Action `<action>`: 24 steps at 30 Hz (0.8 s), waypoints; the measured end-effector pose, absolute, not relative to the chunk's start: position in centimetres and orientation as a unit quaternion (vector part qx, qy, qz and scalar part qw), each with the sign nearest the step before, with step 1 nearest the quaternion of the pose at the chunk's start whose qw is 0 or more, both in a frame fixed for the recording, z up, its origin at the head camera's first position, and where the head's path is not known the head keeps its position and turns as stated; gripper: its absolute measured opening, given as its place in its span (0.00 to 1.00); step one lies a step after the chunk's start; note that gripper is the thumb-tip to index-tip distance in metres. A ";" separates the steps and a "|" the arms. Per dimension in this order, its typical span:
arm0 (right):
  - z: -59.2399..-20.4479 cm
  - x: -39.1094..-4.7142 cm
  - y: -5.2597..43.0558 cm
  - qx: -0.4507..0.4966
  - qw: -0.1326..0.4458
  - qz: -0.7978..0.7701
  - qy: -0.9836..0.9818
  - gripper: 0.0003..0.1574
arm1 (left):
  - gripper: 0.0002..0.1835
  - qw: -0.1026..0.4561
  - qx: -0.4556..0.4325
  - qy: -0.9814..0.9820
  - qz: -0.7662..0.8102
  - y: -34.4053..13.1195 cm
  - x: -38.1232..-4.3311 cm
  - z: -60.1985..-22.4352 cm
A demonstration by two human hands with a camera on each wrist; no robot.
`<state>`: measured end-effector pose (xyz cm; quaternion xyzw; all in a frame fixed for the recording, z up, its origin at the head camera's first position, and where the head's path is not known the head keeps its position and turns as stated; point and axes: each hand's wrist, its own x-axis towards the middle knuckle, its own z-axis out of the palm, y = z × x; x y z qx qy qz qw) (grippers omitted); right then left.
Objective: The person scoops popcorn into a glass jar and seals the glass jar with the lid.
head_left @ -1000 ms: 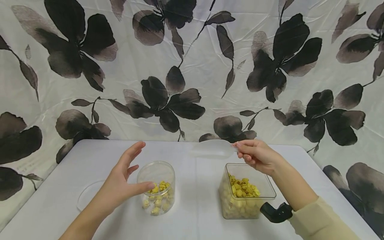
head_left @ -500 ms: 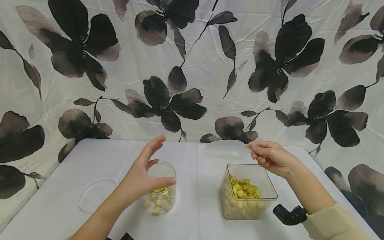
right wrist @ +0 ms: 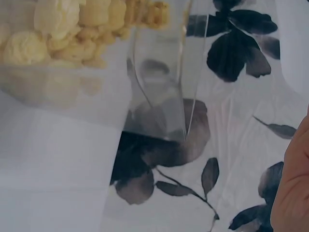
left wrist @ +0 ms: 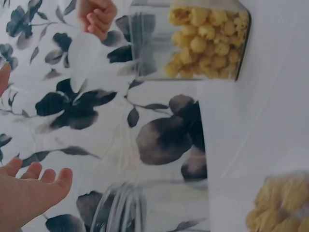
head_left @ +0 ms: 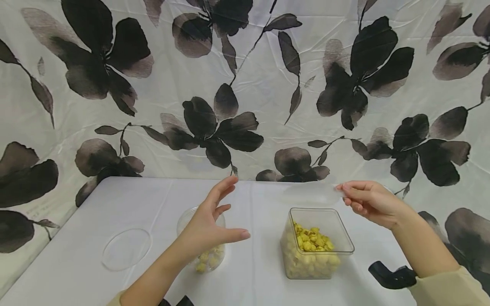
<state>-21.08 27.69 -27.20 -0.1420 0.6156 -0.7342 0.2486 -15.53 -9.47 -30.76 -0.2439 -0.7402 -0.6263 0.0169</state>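
My right hand [head_left: 373, 203] pinches the handle of a whitish translucent scoop [head_left: 311, 192], raised behind the square container; no popcorn shows in it. In the left wrist view the scoop [left wrist: 83, 57] hangs from those fingers. The clear square container [head_left: 337, 221] stands below, partly filled with yellow popcorn [head_left: 313, 240]. My left hand [head_left: 206, 227], thumb and fingers spread wide, is over the clear round jar [head_left: 184, 220] and hides much of it. Some popcorn [head_left: 208, 258] lies low in that jar. Nothing is in the left hand.
A clear round lid [head_left: 127, 250] lies flat on the white table [head_left: 69, 263], left of the jar. A cloth with dark flowers [head_left: 275, 97] hangs behind the table's far edge. A black wrist mount [head_left: 392, 276] sits at the right sleeve.
Both hands have moved to the right, the scoop going along with the right hand. The left hand has passed from beside the round jar to across it. Containers and lid have stayed put.
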 end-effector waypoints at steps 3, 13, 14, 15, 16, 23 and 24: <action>-27.0 -21.1 28.3 -0.147 0.245 -0.723 0.629 0.14 | 0.54 -0.001 -0.250 -0.734 -0.632 -8.5 -15.6 -31.4; -25.9 -20.8 30.6 -0.171 0.173 -0.628 0.739 0.16 | 0.53 -0.057 -0.262 -0.740 -0.617 -5.7 -16.3 -33.1; -25.7 -20.6 30.7 -0.167 0.152 -0.600 0.768 0.16 | 0.53 -0.062 -0.260 -0.742 -0.615 -5.4 -16.3 -33.3; -25.4 -20.4 30.6 -0.160 0.132 -0.569 0.796 0.14 | 0.53 -0.068 -0.257 -0.743 -0.614 -5.1 -16.4 -33.6; -25.1 -20.2 30.5 -0.154 0.114 -0.535 0.823 0.12 | 0.53 -0.074 -0.253 -0.744 -0.614 -4.9 -16.5 -33.9; -23.3 -18.8 28.3 -0.176 0.044 -0.330 0.926 0.13 | 0.53 -0.114 -0.228 -0.748 -0.613 -3.3 -17.0 -36.1; -23.2 -18.6 27.8 -0.188 0.037 -0.307 0.932 0.12 | 0.53 -0.117 -0.228 -0.747 -0.613 -3.0 -17.0 -36.3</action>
